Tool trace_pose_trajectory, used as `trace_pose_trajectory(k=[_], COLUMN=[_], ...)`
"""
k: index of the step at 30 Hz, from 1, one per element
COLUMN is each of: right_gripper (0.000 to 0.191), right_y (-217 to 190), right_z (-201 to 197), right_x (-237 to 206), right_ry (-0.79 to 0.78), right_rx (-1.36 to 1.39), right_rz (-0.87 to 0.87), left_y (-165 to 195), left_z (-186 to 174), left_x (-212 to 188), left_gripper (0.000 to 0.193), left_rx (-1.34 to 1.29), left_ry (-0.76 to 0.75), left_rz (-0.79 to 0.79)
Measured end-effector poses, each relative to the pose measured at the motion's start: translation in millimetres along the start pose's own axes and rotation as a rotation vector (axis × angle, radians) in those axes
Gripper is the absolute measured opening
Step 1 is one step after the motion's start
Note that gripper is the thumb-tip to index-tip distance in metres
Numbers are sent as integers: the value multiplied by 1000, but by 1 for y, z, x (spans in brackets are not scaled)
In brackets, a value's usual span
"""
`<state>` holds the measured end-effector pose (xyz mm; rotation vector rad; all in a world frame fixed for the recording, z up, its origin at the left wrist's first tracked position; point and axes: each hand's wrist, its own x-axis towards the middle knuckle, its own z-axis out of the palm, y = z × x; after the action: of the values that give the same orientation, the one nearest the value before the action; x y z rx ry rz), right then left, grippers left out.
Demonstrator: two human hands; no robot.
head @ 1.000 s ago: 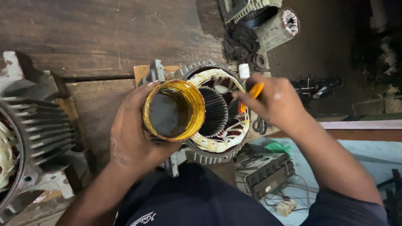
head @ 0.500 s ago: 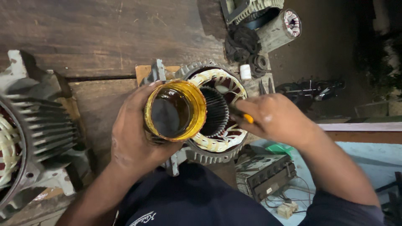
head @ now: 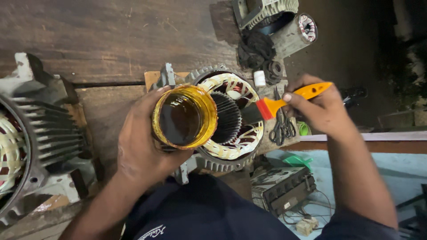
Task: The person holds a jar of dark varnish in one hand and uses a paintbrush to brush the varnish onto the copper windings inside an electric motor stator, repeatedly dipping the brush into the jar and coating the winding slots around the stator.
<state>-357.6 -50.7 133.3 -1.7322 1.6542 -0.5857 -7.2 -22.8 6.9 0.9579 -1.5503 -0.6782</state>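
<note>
Varnish jar (head: 184, 116), yellow-rimmed w/ dark liquid, sits in my left hand (head: 142, 146), fingers wrapped round its side, held just over the motor stator (head: 231, 118) on the wooden worktop (head: 102, 40). Right hand (head: 322, 109) pinches an orange brush (head: 291, 98), bristle end at the stator's copper windings. Scissors (head: 282, 124) lie just beside the stator; a finned motor housing (head: 31, 138) sits far left.

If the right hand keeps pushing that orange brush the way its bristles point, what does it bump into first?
Probably the pale windings of the motor stator: the brush in the right hand points left and down at them. Height is hard to judge; the jar lies farther left.
</note>
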Motion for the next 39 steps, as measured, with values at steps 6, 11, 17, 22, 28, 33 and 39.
trace_pose_trajectory(k=[6, 11, 17, 22, 28, 33, 39], right_gripper=[12, 8, 16, 18, 9, 9, 20], right_y=[90, 89, 48, 39, 38, 16, -29], right_z=[-15, -40, -71, -51, -33, -59, -68], right_x=[-1, -18, -47, -30, -9, -18, -16], right_ry=[180, 213, -36, -296, -281, -303, -242], right_rx=[315, 360, 154, -20, -129, -303, -273], right_rz=[109, 59, -134, -244, -304, -228, -170], left_y=[6, 10, 12, 12, 12, 12, 14], left_z=[2, 4, 5, 6, 2, 2, 0], left_x=[0, 1, -1, -1, -3, -4, -3], left_gripper=[95, 95, 95, 95, 95, 96, 96], left_rx=[19, 27, 22, 29, 49, 50, 18], left_ry=[-19, -20, -29, -25, -14, -13, -20], left_rz=[-5, 19, 0, 28, 34, 26, 17])
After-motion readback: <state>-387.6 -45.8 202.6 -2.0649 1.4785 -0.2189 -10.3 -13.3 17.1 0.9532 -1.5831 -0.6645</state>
